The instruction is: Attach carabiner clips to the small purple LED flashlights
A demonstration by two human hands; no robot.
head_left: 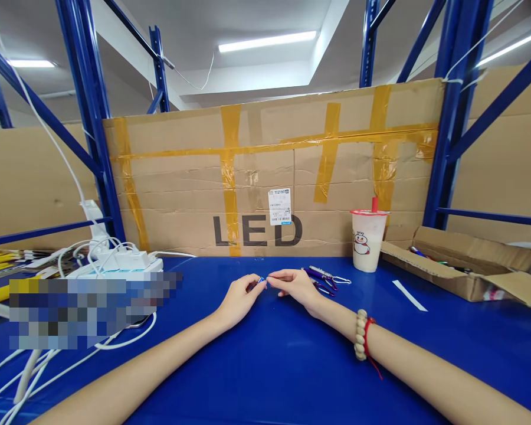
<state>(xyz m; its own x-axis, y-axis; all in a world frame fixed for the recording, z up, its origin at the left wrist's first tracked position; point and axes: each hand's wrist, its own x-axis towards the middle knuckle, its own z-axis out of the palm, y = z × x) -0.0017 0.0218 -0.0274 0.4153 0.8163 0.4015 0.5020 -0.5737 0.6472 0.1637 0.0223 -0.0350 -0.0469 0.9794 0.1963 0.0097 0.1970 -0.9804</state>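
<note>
My left hand (242,298) and my right hand (297,287) meet fingertip to fingertip above the blue table (265,366). A small blue and white thing (261,280) shows at the fingertips of my left hand, too small to name. The fingers of my right hand are pinched together beside it; whatever they grip is hidden. Just behind my right hand lie purple-handled pliers (322,274) and another purple-handled tool (325,288). A beaded bracelet and a red string are on my right wrist.
A lidded cup (368,243) with a red straw stands at the back right, beside an open cardboard box (451,280). A white strip (409,296) lies before them. White cables and a power strip (124,260) crowd the left. Taped cardboard (181,195) closes the back.
</note>
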